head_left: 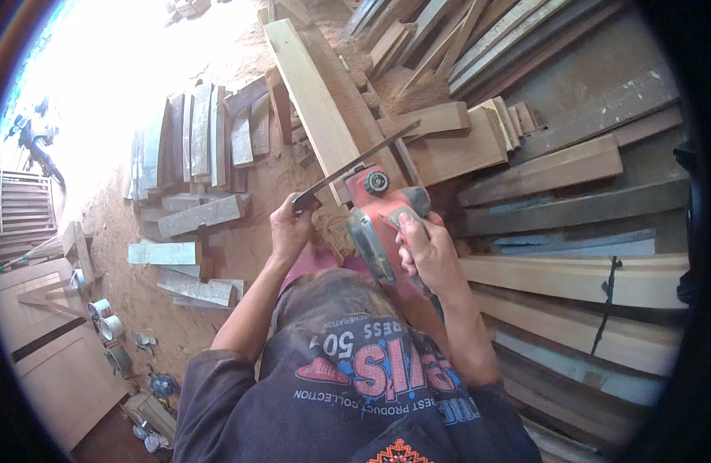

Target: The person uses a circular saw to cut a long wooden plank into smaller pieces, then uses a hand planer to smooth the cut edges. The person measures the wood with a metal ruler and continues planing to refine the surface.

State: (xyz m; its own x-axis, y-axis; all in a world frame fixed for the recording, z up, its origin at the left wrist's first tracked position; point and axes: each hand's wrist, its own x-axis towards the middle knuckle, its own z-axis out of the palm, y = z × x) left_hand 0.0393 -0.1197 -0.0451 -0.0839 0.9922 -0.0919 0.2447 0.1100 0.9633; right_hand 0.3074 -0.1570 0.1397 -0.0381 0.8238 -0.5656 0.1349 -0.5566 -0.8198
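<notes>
My right hand (423, 245) is closed around the rear handle of a red and black electric hand planer (377, 212) with a black round knob at its front. The planer is in front of my body, by the near end of a pale plank (313, 100). My left hand (290, 225) grips the black stock of what looks like a try square (355, 164). Its long thin dark blade points away to the right, passing across the plank and the front of the planer. The view does not show whether the blade touches the plank.
The plank lies lengthwise on a dusty wooden bench (344, 85). Short boards (201, 135) stand in rows at left on the dusty ground. Long timbers (579, 278) are stacked at right. Cut blocks (463, 147) sit beside the bench. Cans (108, 324) and wooden panels (70, 378) stand far left.
</notes>
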